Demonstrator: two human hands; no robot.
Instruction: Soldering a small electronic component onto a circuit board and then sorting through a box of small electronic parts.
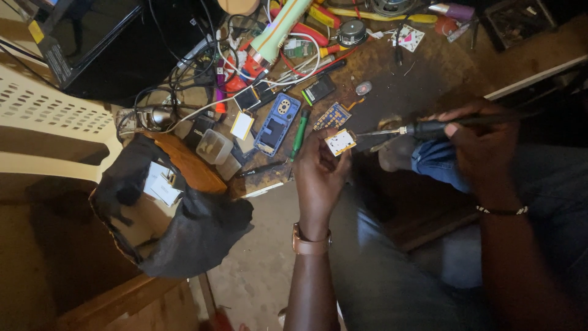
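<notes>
My left hand holds a small white and gold circuit board up by its lower edge, in front of the workbench. My right hand grips a black-handled soldering iron like a pen, and its metal tip reaches left and touches the board's right edge. A brown watch sits on my left wrist and a thin beaded band on my right. Just beyond the board lie a blue phone shell, a green-handled tool and a blue keypad board.
The wooden workbench is crowded with wires, a battery, a pale green torch, clear plastic boxes and red-handled tools. A black bag with white cards lies at the left, beside a cream plastic chair. A black monitor stands behind.
</notes>
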